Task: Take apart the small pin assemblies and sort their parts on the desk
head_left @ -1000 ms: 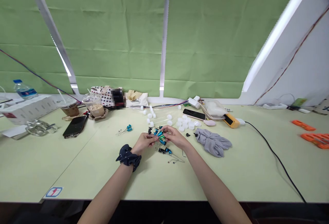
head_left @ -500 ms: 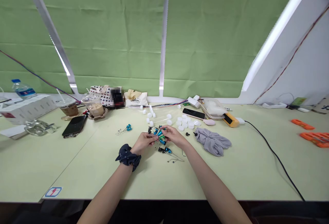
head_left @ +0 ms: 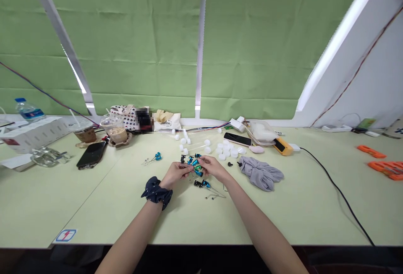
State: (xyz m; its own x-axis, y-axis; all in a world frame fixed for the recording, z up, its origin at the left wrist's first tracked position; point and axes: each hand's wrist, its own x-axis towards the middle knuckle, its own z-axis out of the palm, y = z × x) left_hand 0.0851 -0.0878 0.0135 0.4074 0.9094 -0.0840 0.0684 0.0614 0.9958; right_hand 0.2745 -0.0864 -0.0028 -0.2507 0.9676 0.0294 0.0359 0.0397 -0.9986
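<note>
My left hand (head_left: 176, 173) and my right hand (head_left: 213, 167) meet over a cluster of small blue and black metal parts (head_left: 194, 164) on the pale green table (head_left: 94, 198). Both hands have their fingers pinched on pieces of that cluster. A dark scrunchie (head_left: 156, 191) is round my left wrist. More blue and black parts with thin pins (head_left: 206, 185) lie just in front of my right hand. Another blue part with a pin (head_left: 155, 157) lies apart to the left.
White caps (head_left: 227, 151) and clear tubes are scattered behind the hands. A grey cloth (head_left: 260, 173) lies to the right, with a black cable (head_left: 338, 191) beyond it. Two phones (head_left: 92, 154) (head_left: 238, 139), drink cups (head_left: 118, 131), a water bottle (head_left: 28, 109) and orange tools (head_left: 384, 165) sit farther off.
My hands have stayed in nearly the same place over the parts, with only slight finger movement. The view has shifted a little.
</note>
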